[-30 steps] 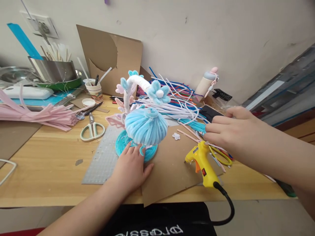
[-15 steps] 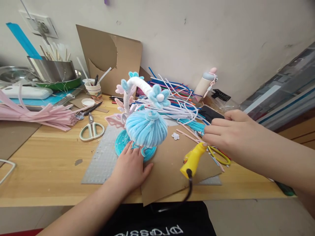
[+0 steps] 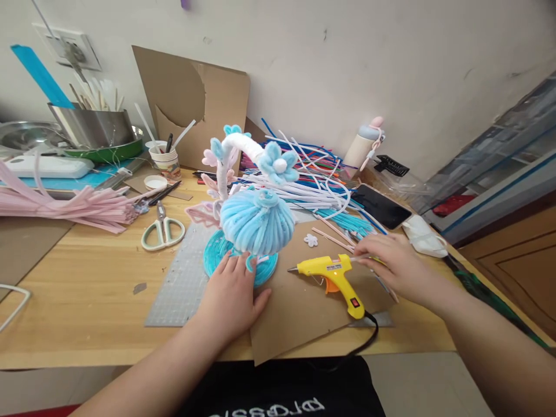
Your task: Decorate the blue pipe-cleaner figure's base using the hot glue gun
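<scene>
Pressing my left hand (image 3: pixel 230 295) flat, fingers spread, on the lamp base (image 3: pixel 217 258). My right hand (image 3: pixel 393 263) touches the glue gun (image 3: pixel 332 272), fingers loosely curled. Its hot nozzle could scorch the cardboard (image 3: pixel 299 307).

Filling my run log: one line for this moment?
left hand: flat on blue base | right hand: by glue gun | gun: lying on cardboard

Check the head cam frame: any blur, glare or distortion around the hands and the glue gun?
Head view: light soft and even, only faint shadows under the left hand and glue gun; no harsh glare. Glue gun and blue pipe-cleaner lamp are sharp; the right hand is slightly soft. Wide-angle distortion bends the table edge and slants the wall.
</scene>
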A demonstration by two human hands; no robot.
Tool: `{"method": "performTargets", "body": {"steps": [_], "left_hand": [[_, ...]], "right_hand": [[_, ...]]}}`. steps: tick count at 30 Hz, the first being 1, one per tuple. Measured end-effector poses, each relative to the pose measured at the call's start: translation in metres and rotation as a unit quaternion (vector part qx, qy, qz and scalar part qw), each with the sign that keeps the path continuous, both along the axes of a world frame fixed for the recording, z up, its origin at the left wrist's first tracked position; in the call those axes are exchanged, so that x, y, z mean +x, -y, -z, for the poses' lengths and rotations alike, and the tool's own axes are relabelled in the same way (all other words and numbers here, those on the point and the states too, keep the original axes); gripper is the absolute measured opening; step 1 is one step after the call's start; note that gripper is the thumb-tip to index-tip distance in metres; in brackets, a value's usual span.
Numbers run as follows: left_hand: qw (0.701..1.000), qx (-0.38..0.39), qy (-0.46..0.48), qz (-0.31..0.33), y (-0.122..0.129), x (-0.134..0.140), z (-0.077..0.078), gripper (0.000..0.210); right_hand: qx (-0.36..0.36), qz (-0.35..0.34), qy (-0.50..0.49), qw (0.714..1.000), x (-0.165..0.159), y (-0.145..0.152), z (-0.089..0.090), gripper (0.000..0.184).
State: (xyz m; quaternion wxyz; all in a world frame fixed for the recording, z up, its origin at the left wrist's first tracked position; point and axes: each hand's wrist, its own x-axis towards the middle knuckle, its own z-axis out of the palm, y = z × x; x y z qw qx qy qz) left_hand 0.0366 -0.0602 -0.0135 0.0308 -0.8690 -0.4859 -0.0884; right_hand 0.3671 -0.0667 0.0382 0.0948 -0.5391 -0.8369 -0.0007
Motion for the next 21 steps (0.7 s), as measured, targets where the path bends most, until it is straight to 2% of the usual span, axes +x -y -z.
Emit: {"method": "performTargets", "body": {"steps": [3, 6, 8, 10, 12, 16, 18, 19, 21], "left_hand": [[1.000, -0.011, 0.008, 0.000, 0.001, 0.000, -0.003, 0.059], [1.000, -0.019, 0.000, -0.007, 0.001, 0.000, -0.002, 0.063], [1.000, -0.018, -0.007, -0.006, 0.001, -0.001, 0.000, 0.065], [1.000, -0.010, -0.009, -0.003, 0.000, -0.001, 0.000, 0.066], [1.000, -0.001, -0.011, 0.001, 0.000, -0.001, 0.000, 0.067], [1.000, 0.003, -0.020, -0.004, 0.000, -0.001, -0.001, 0.065], [1.000, 0.002, -0.020, -0.009, 0.000, 0.000, -0.001, 0.064], [1.000, 0.002, -0.019, -0.008, 0.000, 0.000, -0.001, 0.064], [1.000, 0.006, -0.016, -0.003, 0.000, 0.000, -0.001, 0.063]], "right_hand": [[0.011, 0.023, -0.006, 1.000, 0.003, 0.003, 0.027, 0.018], [0.067, 0.099, -0.024, 0.993, -0.012, 0.016, 0.032, 0.022], [0.021, 0.188, -0.039, 0.981, -0.029, 0.027, 0.028, 0.037], [-0.107, 0.246, -0.033, 0.963, -0.045, 0.036, 0.026, 0.044], [-0.167, 0.256, -0.042, 0.951, -0.055, 0.041, 0.027, 0.038], [-0.161, 0.252, -0.113, 0.947, -0.060, 0.040, 0.039, 0.012], [-0.197, 0.265, -0.215, 0.919, -0.059, 0.040, 0.041, 0.009], [-0.229, 0.270, -0.282, 0.892, -0.059, 0.040, 0.040, 0.011], [-0.297, 0.254, -0.431, 0.813, -0.061, 0.043, 0.035, 0.010]]}}
